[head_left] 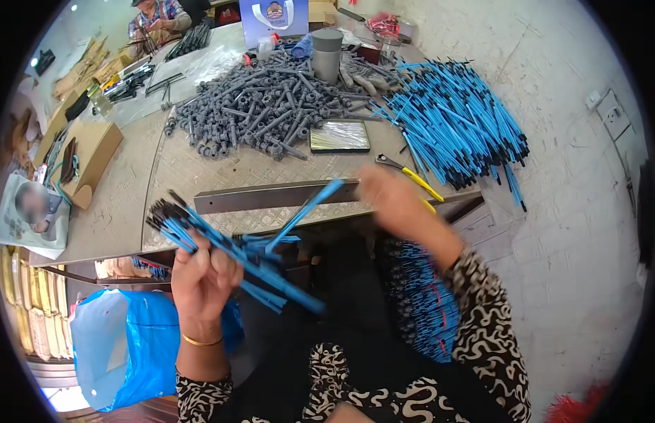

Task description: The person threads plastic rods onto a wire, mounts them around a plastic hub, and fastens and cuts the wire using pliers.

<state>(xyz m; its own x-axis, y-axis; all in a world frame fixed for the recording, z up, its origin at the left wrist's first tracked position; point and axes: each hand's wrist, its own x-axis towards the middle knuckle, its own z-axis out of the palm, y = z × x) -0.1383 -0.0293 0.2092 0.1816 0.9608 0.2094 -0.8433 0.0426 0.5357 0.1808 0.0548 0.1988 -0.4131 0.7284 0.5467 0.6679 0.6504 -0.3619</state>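
My left hand (206, 271) is closed around a bundle of thin blue rods with black ends (221, 243), in front of the table's near edge. The rods fan out to both sides of the fist, and one of them slants up toward the right. My right hand (394, 201) is at the table edge, close to the upper end of that slanting rod. It is smeared by motion, so its fingers and anything in them cannot be made out. Beside it lie pliers with yellow handles (419, 182).
A heap of grey plastic parts (250, 106) covers the table's middle, with a grey tumbler (326, 56) behind. Many blue rods (461, 123) are piled at right. A metal bar (271, 197) lines the near edge. A blue bag (147, 345) stands lower left. Another person (158, 21) sits across.
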